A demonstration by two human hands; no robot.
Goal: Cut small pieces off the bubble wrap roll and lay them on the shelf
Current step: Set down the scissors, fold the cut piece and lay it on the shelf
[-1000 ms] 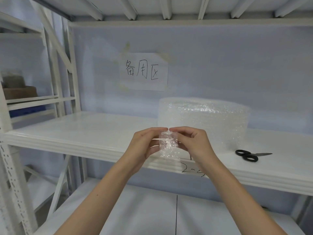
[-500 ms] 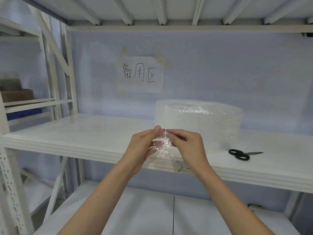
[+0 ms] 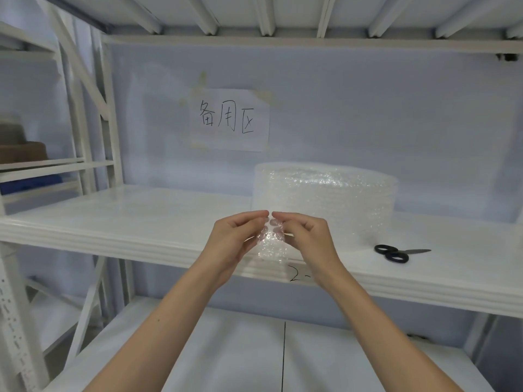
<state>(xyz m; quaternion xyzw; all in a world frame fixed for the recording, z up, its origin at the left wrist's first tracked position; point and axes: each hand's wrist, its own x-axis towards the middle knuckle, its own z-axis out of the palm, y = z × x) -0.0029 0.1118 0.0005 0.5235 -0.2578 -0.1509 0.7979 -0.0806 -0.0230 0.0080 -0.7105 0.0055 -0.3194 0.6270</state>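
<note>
A small clear piece of bubble wrap (image 3: 271,241) hangs between my two hands, just in front of the white shelf's front edge (image 3: 158,244). My left hand (image 3: 236,239) pinches its top left corner and my right hand (image 3: 304,237) pinches its top right corner, fingertips almost touching. Behind them the big bubble wrap roll (image 3: 325,199) stands upright on the shelf. Black-handled scissors (image 3: 396,253) lie flat on the shelf to the right of the roll, blades pointing right.
A paper sign (image 3: 229,120) with handwritten characters is taped to the back wall. A lower white shelf (image 3: 240,349) lies below my arms. White uprights and a neighbouring rack with brown boxes (image 3: 22,149) stand at the left.
Both hands stayed pinched on the piece and rose slightly with it. The view tilted up and shifted a little.
</note>
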